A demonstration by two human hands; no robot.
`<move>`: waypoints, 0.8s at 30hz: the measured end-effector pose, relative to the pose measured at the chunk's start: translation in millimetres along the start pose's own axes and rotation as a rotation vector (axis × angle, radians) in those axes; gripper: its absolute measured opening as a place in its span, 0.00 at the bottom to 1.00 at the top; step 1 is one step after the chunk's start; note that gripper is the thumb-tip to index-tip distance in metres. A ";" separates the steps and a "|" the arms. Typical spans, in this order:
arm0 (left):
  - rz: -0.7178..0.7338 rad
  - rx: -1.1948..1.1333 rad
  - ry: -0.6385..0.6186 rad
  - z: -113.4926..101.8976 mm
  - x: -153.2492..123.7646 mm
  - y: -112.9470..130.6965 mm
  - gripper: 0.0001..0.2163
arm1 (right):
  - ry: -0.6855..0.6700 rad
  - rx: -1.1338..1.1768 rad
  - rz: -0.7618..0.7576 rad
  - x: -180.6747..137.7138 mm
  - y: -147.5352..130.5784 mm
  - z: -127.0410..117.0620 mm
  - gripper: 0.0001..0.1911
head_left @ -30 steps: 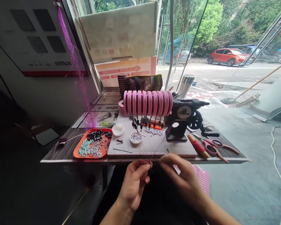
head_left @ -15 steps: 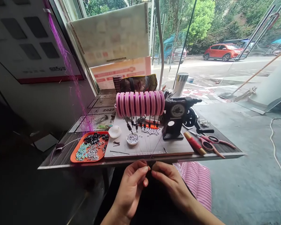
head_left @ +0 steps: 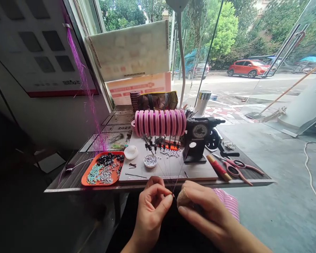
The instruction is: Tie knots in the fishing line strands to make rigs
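My left hand (head_left: 153,211) is just past the table's front edge, thumb and forefinger pinched on thin threads (head_left: 169,173). A tiny dark bit shows at its fingertips. Close beside it on the right, my right hand (head_left: 209,207) is curled, with a tan wrap (head_left: 183,197) on a fingertip. What its fingers hold, if anything, is too small to make out. The threads run up toward a row of pink spools (head_left: 160,123) on a black hand-cranked winder (head_left: 195,140). Small black weights (head_left: 163,147) hang beneath the spools.
A white bowl of beads (head_left: 150,161) and loose pearly beads (head_left: 171,153) lie on the board (head_left: 137,172). An orange tray (head_left: 84,181) with sorted beads stands left. Red-handled scissors (head_left: 242,168) and a red-wrapped roll (head_left: 219,168) lie right. Purple strands (head_left: 81,75) hang at left.
The camera view has tilted up slightly. Both hands are a little farther right in view, and my right hand has turned, showing its wrapped fingertip. The left hand remains pinched.
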State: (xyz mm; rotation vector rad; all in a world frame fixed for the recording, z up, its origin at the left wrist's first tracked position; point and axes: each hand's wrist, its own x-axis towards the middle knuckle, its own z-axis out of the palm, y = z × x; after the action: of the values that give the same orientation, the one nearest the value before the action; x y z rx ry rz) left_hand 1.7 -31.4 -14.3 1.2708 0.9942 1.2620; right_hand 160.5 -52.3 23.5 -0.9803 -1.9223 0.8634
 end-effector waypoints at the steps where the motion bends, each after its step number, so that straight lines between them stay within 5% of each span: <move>1: -0.012 -0.039 -0.007 0.4 -0.4 -0.6 0.05 | 0.016 -0.018 -0.022 -1.8 1.0 -6.0 0.11; 7: -0.134 -0.256 -0.035 5.2 -2.9 0.8 0.06 | 0.344 -0.010 0.025 -16.0 28.2 -20.9 0.11; 10: -0.155 -0.292 -0.013 8.3 -3.1 2.8 0.07 | 0.336 -0.019 -0.032 -17.1 32.4 -10.1 0.03; 15: -0.156 -0.290 -0.013 9.0 -3.6 2.1 0.06 | 0.347 -0.001 -0.157 -6.5 23.3 9.4 0.03; 24: -0.147 -0.313 -0.014 3.0 -5.2 -0.9 0.02 | 0.230 -0.070 -0.081 10.6 19.1 3.0 0.08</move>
State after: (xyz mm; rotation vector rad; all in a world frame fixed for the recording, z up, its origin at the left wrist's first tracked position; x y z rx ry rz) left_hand 4.2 -36.8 -15.7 0.9470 0.8259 1.2367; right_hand 159.8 -34.9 9.9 -0.9908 -1.7918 0.6128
